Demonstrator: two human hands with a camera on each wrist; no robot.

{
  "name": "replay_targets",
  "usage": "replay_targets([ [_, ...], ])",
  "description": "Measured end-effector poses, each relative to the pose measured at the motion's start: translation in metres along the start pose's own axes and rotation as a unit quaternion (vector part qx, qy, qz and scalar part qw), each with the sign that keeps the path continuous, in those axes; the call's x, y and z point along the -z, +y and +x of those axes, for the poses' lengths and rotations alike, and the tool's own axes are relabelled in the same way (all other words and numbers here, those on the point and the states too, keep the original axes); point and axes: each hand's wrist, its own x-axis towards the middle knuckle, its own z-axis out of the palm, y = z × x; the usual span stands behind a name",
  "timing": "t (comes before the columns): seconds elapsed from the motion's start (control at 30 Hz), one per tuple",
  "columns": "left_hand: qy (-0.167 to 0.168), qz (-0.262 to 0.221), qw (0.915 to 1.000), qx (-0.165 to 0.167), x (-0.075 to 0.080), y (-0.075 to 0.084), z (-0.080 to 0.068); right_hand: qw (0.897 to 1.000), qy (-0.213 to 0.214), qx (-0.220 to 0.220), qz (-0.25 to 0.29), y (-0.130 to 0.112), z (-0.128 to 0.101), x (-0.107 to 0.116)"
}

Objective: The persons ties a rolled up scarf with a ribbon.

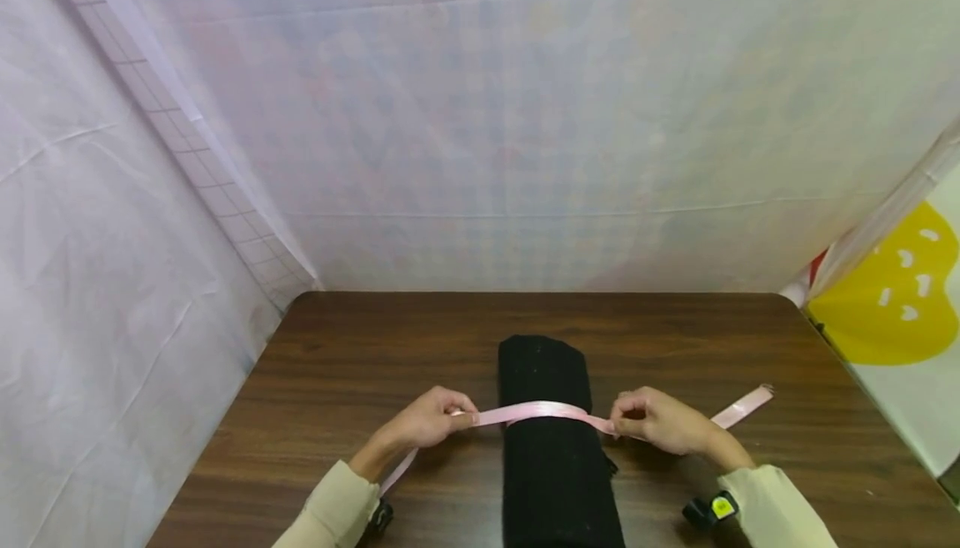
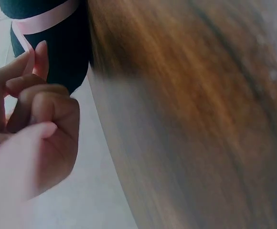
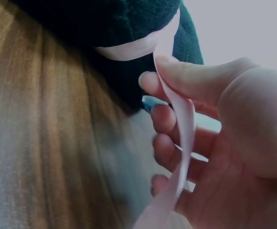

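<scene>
A rolled black cloth (image 1: 558, 481) lies lengthwise on the table, its far end toward the back. Across its upper part runs a glossy pink ribbon (image 1: 542, 409), wrapped round the roll. My left hand (image 1: 427, 419) pinches the ribbon between thumb and forefinger just left of the roll. On the other side my right hand (image 1: 663, 421) pinches it too, and in the right wrist view the ribbon (image 3: 187, 119) passes under the thumb and trails along the palm. The underside of the roll is hidden.
The brown wooden table (image 1: 375, 339) has rounded back corners. A loose ribbon tail (image 1: 744, 407) extends past the right hand, and another hangs below the left wrist. White sheeting (image 1: 525, 114) closes off the back and left. A yellow patterned panel (image 1: 892, 298) stands beyond the right edge.
</scene>
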Motion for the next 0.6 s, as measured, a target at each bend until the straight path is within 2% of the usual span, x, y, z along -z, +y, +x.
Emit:
replay_targets([
  [0.13,0.008,0.026,0.9995,-0.017,0.0,0.001,0.001,0.998,0.022,0.019,-0.061,-0.005,0.0,0.001],
  [0.23,0.024,0.058,0.9972,-0.042,-0.003,0.003,0.002,0.995,0.03,0.027,-0.089,-0.009,0.0,0.002],
  [0.37,0.067,0.12,0.9881,-0.069,-0.006,0.005,0.002,0.994,0.029,0.027,-0.105,-0.016,0.0,0.003],
  [0.5,0.102,0.156,0.9802,-0.066,-0.009,0.009,0.001,0.994,0.019,0.009,-0.104,-0.022,0.001,0.005],
  [0.6,0.108,0.151,0.9816,-0.045,-0.012,0.013,0.001,0.996,0.006,-0.02,-0.088,-0.027,0.003,0.006],
])
